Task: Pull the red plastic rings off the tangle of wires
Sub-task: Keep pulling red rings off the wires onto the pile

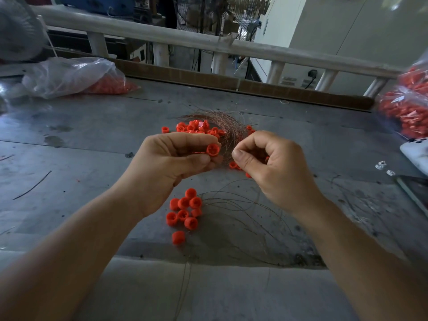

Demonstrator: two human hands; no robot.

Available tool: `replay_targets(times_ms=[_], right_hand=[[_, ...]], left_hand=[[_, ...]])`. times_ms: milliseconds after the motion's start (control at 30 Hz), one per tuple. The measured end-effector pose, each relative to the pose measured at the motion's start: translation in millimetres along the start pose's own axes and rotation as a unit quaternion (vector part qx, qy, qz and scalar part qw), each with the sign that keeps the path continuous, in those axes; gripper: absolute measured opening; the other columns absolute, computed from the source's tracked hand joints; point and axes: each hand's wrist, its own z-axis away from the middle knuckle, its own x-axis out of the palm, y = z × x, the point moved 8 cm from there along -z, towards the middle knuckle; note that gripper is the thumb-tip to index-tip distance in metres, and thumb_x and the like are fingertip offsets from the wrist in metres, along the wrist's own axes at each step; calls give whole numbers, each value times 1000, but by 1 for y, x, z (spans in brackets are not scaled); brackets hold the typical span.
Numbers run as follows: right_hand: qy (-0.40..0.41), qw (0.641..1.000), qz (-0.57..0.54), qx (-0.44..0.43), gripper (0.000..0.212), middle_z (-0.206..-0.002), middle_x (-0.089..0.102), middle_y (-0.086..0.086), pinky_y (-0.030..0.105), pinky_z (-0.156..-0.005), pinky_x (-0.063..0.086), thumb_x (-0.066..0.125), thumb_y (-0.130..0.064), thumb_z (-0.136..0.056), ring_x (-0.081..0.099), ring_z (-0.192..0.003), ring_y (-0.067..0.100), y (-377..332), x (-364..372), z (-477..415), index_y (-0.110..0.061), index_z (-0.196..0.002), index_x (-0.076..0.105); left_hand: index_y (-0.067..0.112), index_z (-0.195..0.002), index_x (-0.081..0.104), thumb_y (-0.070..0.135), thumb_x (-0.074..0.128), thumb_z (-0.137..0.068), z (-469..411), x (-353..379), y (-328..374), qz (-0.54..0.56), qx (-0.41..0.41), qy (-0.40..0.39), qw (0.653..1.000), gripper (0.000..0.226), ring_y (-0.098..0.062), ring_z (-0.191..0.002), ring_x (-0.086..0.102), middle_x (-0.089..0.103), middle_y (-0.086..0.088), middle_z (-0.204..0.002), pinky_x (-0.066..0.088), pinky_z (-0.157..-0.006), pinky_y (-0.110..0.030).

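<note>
On grey metal table: two hands working over wire tangle.
Left hand pinches one cup-shaped red ring; right hand curls, pinching a hair-thin strand of the tangle, barely visible. Coppery tangle partly hidden behind both. Loose rings nearer; clear bags of red parts flank, right one cut off.

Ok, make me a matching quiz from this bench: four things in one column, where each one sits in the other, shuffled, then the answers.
1 held ring
2 tangle
3 ring cluster
4 phone

A right edge of the table
B nearest the person
C pinched in the left hand
D just beyond the right hand

Pairs: 1-C, 2-D, 3-B, 4-A
</note>
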Motion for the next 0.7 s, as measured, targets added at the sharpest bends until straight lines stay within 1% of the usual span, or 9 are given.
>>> replay_targets(times_ms=[200, 433, 600, 700], right_hand=[[16, 1000, 11, 7, 14, -58, 50, -16, 7, -52, 36, 64, -10, -82, 50, -55, -1, 1, -4, 0, -15, -69, 62], [18, 1000, 15, 14, 16, -53, 48, -16, 7, -50, 35, 65, -9, -82, 49, -52, -2, 3, -4, 0, -15, -68, 61], [6, 999, 20, 25, 17, -56, 51, -15, 10, -51, 38, 64, -12, -82, 50, -55, 0, 5, -2, 0, -19, -67, 60], [-10, 999, 10, 35, 19, -56, 53, -12, 10, -51, 39, 64, -13, -82, 50, -55, 2, 6, 1, -1, -21, -66, 60]], left_hand=[[14, -81, 75, -1, 58, -62, 0, 1, 0, 9, -3, -4, 1000, 29, -15, -77, 71, 74, -6, -81, 54, -66, -17], [14, -82, 74, 1, 57, -63, 1, 0, 0, 3, -3, -2, 1000, 28, -15, -77, 71, 74, -5, -82, 54, -65, -17], [12, -79, 75, 0, 57, -63, 1, 0, 0, 16, -6, -3, 1000, 26, -15, -75, 71, 73, -6, -80, 54, -64, -18], [8, -80, 74, -1, 57, -64, 2, 3, -1, 44, -15, -25, 999, 26, -16, -73, 70, 73, -7, -79, 54, -64, -19]])
